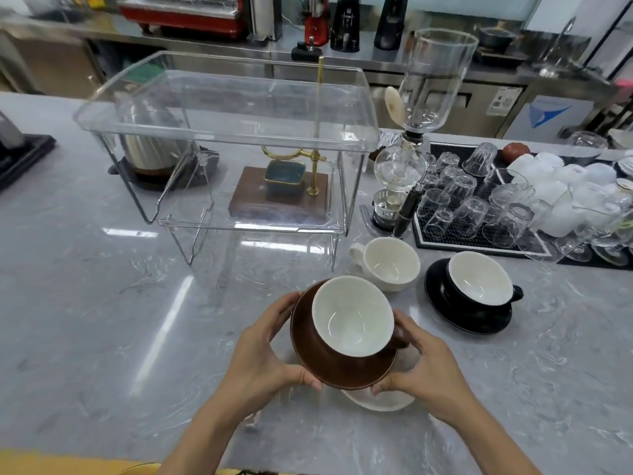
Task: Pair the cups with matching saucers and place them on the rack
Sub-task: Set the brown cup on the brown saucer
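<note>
A brown cup (352, 318) with a white inside stands on a brown saucer (308, 351), lifted above the counter and tilted. My left hand (263, 354) grips the saucer's left rim. My right hand (421, 365) grips its right rim, by the cup's handle. Under them a white saucer (380, 399) lies on the counter, mostly hidden. A white cup (387, 264) stands alone behind. At the right a black cup (479, 279) sits on a black saucer (459, 313). The clear two-tier rack (226, 132) stands further back, with nothing on either tier.
A glass siphon brewer (411, 159) stands right of the rack. A black mat (479, 241) at the right holds several upturned glasses and white cups. Behind the rack are a wooden stand with brass fittings (281, 197) and a metal pot (150, 152).
</note>
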